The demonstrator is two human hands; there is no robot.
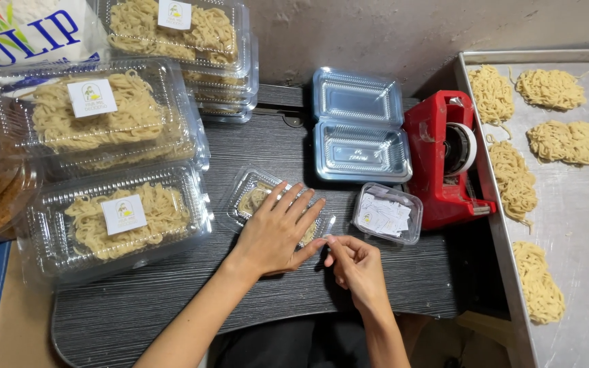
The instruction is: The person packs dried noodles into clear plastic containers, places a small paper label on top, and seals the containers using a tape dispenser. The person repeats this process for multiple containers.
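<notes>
Clear plastic is what we press under our left hand (pixel 275 232): a closed clamshell box of noodles (pixel 257 197) lying on the dark wood-grain table (pixel 172 293), a little left of the middle. Our left fingers (pixel 301 208) lie flat and spread across its lid, gripping nothing. Our right hand (pixel 357 267) sits just beside the box at its right end, its fingers pinched on a short strip of clear tape (pixel 329 226) that reaches the edge of the box.

Behind the hands we see an open, empty clamshell container (pixel 358 126). Right of it stands a red tape dispenser (pixel 442 158), and in front of that a small clear tub of paper labels (pixel 386 213). To the left we see stacked, closed noodle boxes (pixel 114 170), each with a white label on top. At the far right a metal tray (pixel 574 225) carries loose nests of raw noodles (pixel 538 289), set well apart from one another.
</notes>
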